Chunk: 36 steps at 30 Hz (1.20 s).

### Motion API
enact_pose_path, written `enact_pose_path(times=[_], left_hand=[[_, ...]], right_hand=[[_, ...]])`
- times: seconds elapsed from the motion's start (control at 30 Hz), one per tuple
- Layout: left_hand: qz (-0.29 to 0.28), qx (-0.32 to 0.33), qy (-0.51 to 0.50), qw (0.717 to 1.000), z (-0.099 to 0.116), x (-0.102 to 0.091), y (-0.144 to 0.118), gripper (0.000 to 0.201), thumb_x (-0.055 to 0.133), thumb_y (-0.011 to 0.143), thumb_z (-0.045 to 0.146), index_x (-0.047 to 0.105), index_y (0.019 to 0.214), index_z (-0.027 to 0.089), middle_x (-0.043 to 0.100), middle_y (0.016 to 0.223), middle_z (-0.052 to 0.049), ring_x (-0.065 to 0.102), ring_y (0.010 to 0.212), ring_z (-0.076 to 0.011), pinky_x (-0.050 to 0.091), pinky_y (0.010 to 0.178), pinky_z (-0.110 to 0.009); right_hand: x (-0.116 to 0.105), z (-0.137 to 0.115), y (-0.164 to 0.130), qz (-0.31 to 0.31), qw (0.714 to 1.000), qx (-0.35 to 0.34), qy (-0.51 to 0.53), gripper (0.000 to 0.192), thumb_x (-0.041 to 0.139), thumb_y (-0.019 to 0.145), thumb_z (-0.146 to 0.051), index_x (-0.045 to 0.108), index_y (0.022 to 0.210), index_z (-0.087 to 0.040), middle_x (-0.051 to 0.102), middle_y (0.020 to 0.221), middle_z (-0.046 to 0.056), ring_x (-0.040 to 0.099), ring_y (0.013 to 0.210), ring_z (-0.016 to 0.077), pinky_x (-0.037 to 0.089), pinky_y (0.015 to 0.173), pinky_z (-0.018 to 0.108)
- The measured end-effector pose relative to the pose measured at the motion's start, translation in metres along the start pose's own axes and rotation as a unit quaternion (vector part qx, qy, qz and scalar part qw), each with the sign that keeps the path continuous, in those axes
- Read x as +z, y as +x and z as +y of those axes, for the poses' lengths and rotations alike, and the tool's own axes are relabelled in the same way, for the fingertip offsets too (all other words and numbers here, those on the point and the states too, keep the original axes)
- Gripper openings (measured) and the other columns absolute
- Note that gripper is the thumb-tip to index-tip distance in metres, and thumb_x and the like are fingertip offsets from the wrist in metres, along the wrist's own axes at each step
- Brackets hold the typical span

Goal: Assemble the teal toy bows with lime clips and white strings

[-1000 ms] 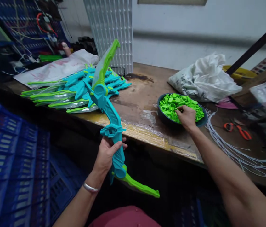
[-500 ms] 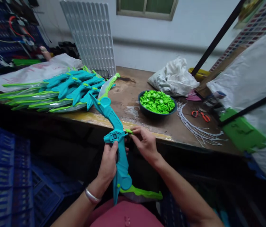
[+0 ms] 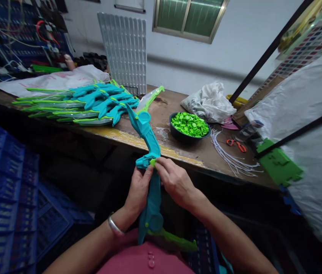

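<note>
Two hands met at the teal toy bow (image 3: 149, 167). The left hand (image 3: 139, 190) wrapped its handle, while the right hand (image 3: 175, 182) pinched a small green piece (image 3: 152, 163) against the bracket. Fitting seemed underway; next, firm pressing. Beyond the grip, a bowl (image 3: 178, 134) of green pieces stood on the counter (image 3: 178, 152).

The right hand (image 3: 175, 182), which a second ago reached into the bowl (image 3: 178, 134) of green pieces at right of centre, is now back at mid-frame, pressing a small green piece (image 3: 152, 163) onto the toy bow (image 3: 149, 152). The left hand (image 3: 139, 190) now holds the bow more upright, closer to the body.
</note>
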<state>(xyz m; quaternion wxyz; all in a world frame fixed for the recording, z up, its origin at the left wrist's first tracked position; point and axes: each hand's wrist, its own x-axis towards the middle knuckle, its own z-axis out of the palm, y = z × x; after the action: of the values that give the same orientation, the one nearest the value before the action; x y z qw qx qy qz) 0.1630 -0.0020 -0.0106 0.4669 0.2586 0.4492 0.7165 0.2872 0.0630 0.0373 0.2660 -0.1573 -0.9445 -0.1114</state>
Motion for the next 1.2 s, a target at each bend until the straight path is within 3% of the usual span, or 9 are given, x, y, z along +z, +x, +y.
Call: enact_pose_path(times=[0.17, 0.27, 0.33, 0.4, 0.5, 0.63, 0.73, 0.93, 1.2], left_hand=[[-0.030, -0.022, -0.036, 0.999, 0.003, 0.007, -0.006, 0.048, 0.072, 0.089, 0.050, 0.058, 0.126, 0.022, 0.075, 0.098, -0.003, 0.074, 0.089, -0.0210, 0.061, 0.077, -0.029], [-0.054, -0.069, -0.061, 0.994, -0.004, 0.012, -0.002, 0.055, 0.073, 0.088, 0.052, 0.055, 0.131, 0.022, 0.074, 0.087, -0.002, 0.073, 0.073, -0.0179, 0.059, 0.068, -0.028], [-0.066, -0.109, -0.063, 0.990, -0.010, 0.017, 0.004, 0.057, 0.074, 0.087, 0.052, 0.056, 0.130, 0.021, 0.074, 0.087, -0.002, 0.071, 0.067, -0.0165, 0.058, 0.064, -0.027], [-0.079, -0.137, -0.066, 0.985, -0.016, 0.022, 0.011, 0.054, 0.075, 0.087, 0.051, 0.058, 0.128, 0.021, 0.075, 0.093, -0.004, 0.071, 0.072, -0.0169, 0.057, 0.067, -0.026], [-0.094, -0.141, -0.103, 0.980, -0.026, 0.030, 0.022, 0.047, 0.073, 0.090, 0.049, 0.063, 0.127, 0.022, 0.074, 0.111, -0.006, 0.071, 0.097, -0.0212, 0.056, 0.086, -0.030], [-0.073, -0.157, -0.156, 0.972, -0.037, 0.031, 0.031, 0.043, 0.068, 0.093, 0.051, 0.067, 0.124, 0.021, 0.073, 0.114, -0.006, 0.067, 0.108, -0.0233, 0.053, 0.095, -0.032], [-0.067, -0.168, -0.158, 0.971, -0.042, 0.025, 0.034, 0.043, 0.064, 0.095, 0.050, 0.067, 0.127, 0.023, 0.072, 0.120, -0.006, 0.065, 0.116, -0.0236, 0.049, 0.103, -0.033], [-0.089, -0.161, -0.115, 0.976, -0.038, 0.006, 0.036, 0.044, 0.056, 0.100, 0.049, 0.063, 0.136, 0.025, 0.067, 0.136, -0.007, 0.056, 0.133, -0.0270, 0.038, 0.120, -0.040], [-0.128, -0.133, -0.080, 0.979, -0.025, -0.006, 0.039, 0.041, 0.049, 0.104, 0.045, 0.058, 0.140, 0.027, 0.062, 0.144, -0.006, 0.054, 0.136, -0.0260, 0.036, 0.121, -0.041]], right_hand=[[-0.031, 0.012, 0.012, -0.114, 0.989, -0.087, -0.025, 0.026, 0.044, 0.100, -0.010, 0.067, 0.112, -0.013, 0.068, 0.120, 0.016, 0.069, 0.102, 0.0251, 0.063, 0.085, 0.037], [-0.039, 0.028, 0.014, -0.144, 0.981, -0.125, -0.019, 0.028, 0.041, 0.101, -0.010, 0.064, 0.117, -0.010, 0.061, 0.138, 0.018, 0.069, 0.105, 0.0246, 0.063, 0.081, 0.035], [-0.038, 0.044, 0.010, -0.149, 0.979, -0.140, 0.009, 0.028, 0.040, 0.103, -0.012, 0.062, 0.119, -0.011, 0.062, 0.137, 0.017, 0.069, 0.106, 0.0238, 0.062, 0.082, 0.035], [-0.033, 0.061, 0.004, -0.131, 0.980, -0.145, 0.039, 0.024, 0.042, 0.104, -0.015, 0.062, 0.117, -0.012, 0.068, 0.124, 0.015, 0.069, 0.100, 0.0219, 0.062, 0.081, 0.034], [-0.021, 0.075, -0.007, -0.077, 0.989, -0.113, 0.053, 0.018, 0.051, 0.103, -0.021, 0.062, 0.115, -0.012, 0.071, 0.108, 0.013, 0.069, 0.088, 0.0204, 0.061, 0.073, 0.032], [0.000, 0.065, -0.017, 0.037, 0.995, 0.055, 0.080, 0.032, 0.067, 0.097, -0.035, 0.061, 0.120, -0.012, 0.069, 0.098, 0.013, 0.068, 0.085, 0.0213, 0.060, 0.070, 0.032], [0.019, 0.049, -0.020, 0.112, 0.981, 0.137, 0.073, 0.034, 0.074, 0.092, -0.029, 0.062, 0.119, -0.013, 0.070, 0.093, 0.011, 0.068, 0.079, 0.0199, 0.060, 0.067, 0.031], [0.038, 0.039, -0.016, 0.123, 0.983, 0.129, 0.031, 0.036, 0.077, 0.088, -0.016, 0.062, 0.120, -0.014, 0.072, 0.088, 0.010, 0.067, 0.074, 0.0191, 0.058, 0.064, 0.032], [0.035, 0.048, 0.004, 0.113, 0.988, 0.078, 0.064, 0.032, 0.079, 0.088, -0.028, 0.064, 0.114, -0.016, 0.070, 0.087, 0.008, 0.067, 0.076, 0.0191, 0.059, 0.065, 0.031]])
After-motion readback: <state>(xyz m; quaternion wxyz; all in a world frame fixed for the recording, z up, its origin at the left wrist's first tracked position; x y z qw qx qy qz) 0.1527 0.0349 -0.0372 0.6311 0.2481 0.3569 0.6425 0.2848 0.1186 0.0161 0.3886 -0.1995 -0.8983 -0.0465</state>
